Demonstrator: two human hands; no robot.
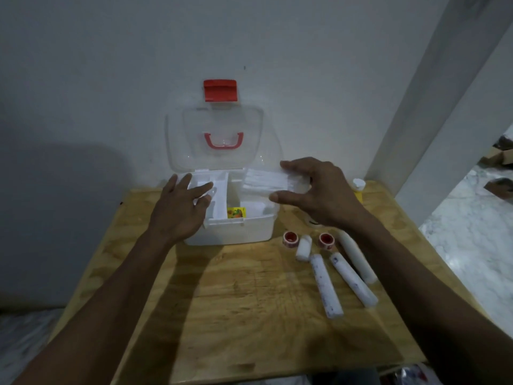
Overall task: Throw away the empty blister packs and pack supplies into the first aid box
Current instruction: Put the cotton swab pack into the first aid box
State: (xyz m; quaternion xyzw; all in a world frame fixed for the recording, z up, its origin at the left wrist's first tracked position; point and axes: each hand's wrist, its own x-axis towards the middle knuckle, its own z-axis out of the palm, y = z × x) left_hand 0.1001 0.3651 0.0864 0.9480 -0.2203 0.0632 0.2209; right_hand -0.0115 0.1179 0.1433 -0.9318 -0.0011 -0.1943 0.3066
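While the first aid box (230, 218) sits open on the worktop (249, 301), packing step: right hand (319, 193) grip pinching maybe a gauze pack (272, 183) over it. Left hand (180, 209) spread on the tray. Next: lower it in, then fetch the rolls (326, 284).

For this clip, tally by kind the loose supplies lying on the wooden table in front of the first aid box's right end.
Red tape rolls: 2
Long white bandage rolls: 3
Short white bandage roll: 1
Total: 6
Not counted: the white-capped bottle behind the right hand, and whatever that hand hides.
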